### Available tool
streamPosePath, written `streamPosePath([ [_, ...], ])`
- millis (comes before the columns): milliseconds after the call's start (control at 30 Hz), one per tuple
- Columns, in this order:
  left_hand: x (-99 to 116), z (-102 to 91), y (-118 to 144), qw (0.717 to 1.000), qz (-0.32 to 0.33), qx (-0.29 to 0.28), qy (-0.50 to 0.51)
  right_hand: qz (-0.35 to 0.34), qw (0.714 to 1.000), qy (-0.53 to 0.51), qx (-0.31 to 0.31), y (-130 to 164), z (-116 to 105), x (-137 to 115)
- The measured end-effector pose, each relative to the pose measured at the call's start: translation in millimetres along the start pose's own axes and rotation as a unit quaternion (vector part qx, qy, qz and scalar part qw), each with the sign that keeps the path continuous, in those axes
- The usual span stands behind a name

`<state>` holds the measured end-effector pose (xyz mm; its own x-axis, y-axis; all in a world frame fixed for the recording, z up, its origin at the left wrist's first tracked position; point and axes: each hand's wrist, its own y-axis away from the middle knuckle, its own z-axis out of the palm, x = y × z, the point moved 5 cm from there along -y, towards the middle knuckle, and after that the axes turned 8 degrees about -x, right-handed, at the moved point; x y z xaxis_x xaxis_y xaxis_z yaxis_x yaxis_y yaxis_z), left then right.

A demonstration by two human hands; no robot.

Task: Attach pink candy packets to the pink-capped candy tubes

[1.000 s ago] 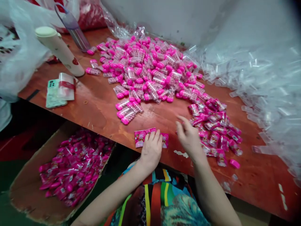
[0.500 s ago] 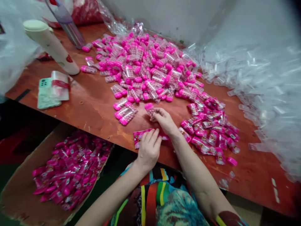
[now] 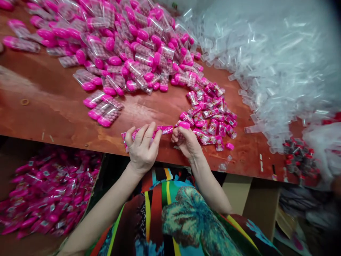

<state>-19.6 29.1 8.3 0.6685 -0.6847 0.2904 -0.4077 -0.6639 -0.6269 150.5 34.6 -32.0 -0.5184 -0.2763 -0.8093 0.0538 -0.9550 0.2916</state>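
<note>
My left hand (image 3: 144, 149) lies over a flat pink printed wrapper (image 3: 164, 129) near the table's front edge, its bent fingers pressing the wrapper down. Part of the wrapper shows on both sides of the fingers. Close by on the right, my right hand (image 3: 188, 140) is closed around a small candy bottle (image 3: 184, 124) with its pink cap upward. Most of that bottle is hidden by the fingers. Past my right hand lies a pile of pink-wrapped bottles (image 3: 213, 117). Unwrapped clear bottles with pink caps and pale pink balls (image 3: 106, 115) rest beyond my left hand.
A large heap of pink-capped bottles (image 3: 138, 49) covers the far side of the red-brown table (image 3: 53, 99). Empty clear tubes (image 3: 266, 71) are heaped at the right. Below the left edge stands a box of wrapped pink bottles (image 3: 53, 195). Small red-and-dark pieces (image 3: 301, 156) lie far right.
The view has swung down and to the right. My right hand has brought the candy bottle from beyond the wrapper to its right end. My left hand stays on the wrapper.
</note>
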Motion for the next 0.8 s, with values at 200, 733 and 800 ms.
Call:
streamPosePath([
  [200,6.3,15.3,-3.5,0.986,-0.094,-0.077,0.115,-0.083,0.983,0.13,0.102,9.9,-8.6,-10.1],
  [733,13.7,66.0,1.5,0.496,-0.534,-0.071,0.681,-0.026,0.995,0.068,0.067,18.2,-17.7,5.7],
  [800,14.8,69.9,1.1,0.487,-0.537,-0.065,0.686,-0.05,0.993,0.059,0.093,18.0,-18.3,7.6],
])
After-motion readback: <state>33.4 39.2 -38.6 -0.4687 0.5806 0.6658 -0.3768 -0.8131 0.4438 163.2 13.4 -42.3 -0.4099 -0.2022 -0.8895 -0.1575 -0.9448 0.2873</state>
